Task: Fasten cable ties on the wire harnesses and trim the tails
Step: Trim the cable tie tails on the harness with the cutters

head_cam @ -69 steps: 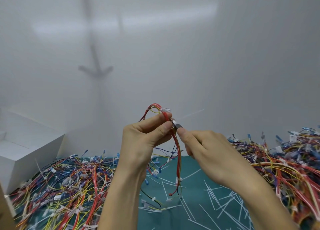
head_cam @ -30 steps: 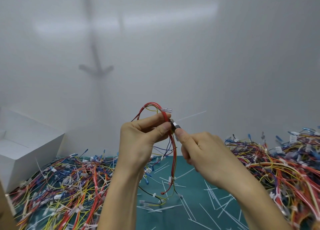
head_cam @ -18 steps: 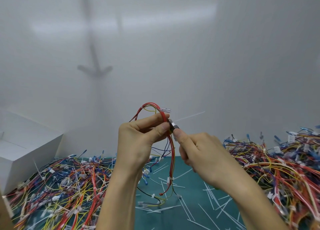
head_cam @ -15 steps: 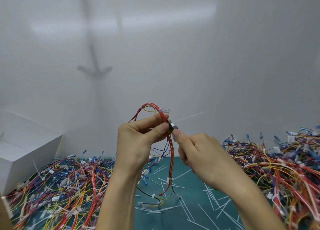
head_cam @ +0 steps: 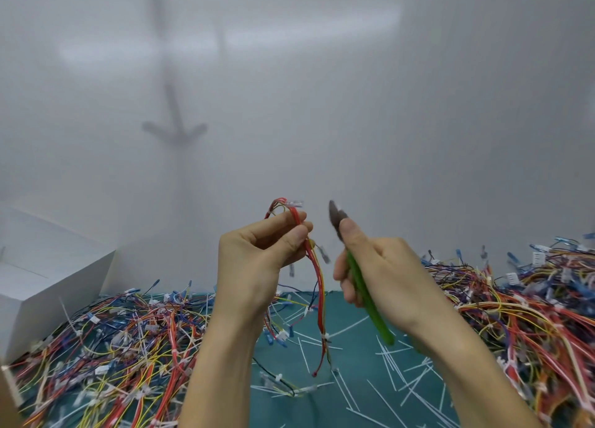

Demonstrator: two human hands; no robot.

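Note:
My left hand pinches a red and yellow wire harness between thumb and forefinger, held up in front of the white wall. The harness loops over the fingers and hangs down to the green mat, with a white cable tie low on it. My right hand grips green-handled cutters, whose dark jaws point up a short way right of the harness, apart from it.
Heaps of coloured wire harnesses lie at left and at right on the green mat. Several cut white tie tails litter the mat between them. A white box stands at far left.
My right hand has drawn the cutters away to the right from the harness, and the long white tie tail that stuck out there is gone. My left hand still holds the harness.

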